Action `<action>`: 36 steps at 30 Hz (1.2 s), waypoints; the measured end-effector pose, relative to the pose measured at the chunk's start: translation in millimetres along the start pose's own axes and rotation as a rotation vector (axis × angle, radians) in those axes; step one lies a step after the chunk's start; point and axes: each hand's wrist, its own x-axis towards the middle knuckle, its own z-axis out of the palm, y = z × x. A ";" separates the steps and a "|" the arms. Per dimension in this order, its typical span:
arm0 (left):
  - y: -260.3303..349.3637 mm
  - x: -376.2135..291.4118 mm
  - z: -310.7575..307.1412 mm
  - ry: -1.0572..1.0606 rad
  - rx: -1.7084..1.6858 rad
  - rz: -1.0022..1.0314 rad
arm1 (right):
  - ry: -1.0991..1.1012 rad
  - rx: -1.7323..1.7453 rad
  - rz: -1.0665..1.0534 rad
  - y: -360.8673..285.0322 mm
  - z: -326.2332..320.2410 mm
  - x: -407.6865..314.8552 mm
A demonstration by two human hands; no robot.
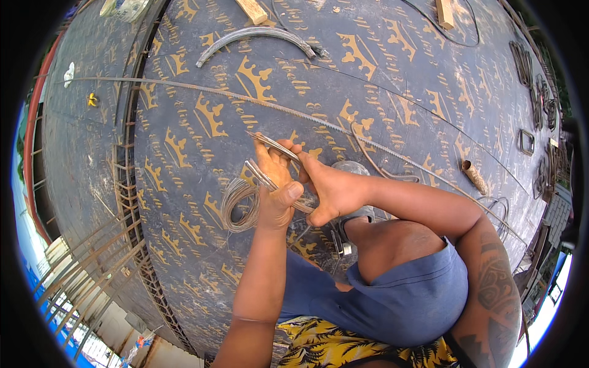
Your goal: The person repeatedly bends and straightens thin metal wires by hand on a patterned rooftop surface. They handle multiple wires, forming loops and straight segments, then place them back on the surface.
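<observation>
A bundle of thin metal tie wire (263, 176), folded into a bend, lies across the palm of my left hand (274, 188). My left thumb presses over its lower strands, and its cut ends stick out past the hand to the left. The fingers of my right hand (338, 188) close around the bend side of the same bundle, with the upper strands running over the left fingertips. A loose coil of similar wire (239, 205) shows just left of my left wrist. Part of the bundle is hidden between the hands.
Printed plywood decking (294, 83) spans the floor. A long ribbed rebar (257, 98) crosses beyond my hands. Further off lie a curved braided hose (253, 33) and timber pieces (252, 11). A rebar cage (133, 198) runs along the left; a rusty tube (475, 177) and rebar stirrups (522, 64) lie right.
</observation>
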 end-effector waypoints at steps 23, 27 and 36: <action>-29.8 25.5 -3.8 0.448 -0.174 -0.145 | 0.170 -0.214 0.324 -2.1 3.4 22.0; -48.0 12.3 -23.4 0.282 0.048 -0.359 | 0.258 -0.332 0.288 17.2 7.7 26.0; -61.8 -17.5 -75.3 0.377 -0.661 -0.533 | 0.099 0.967 0.226 42.9 0.8 8.7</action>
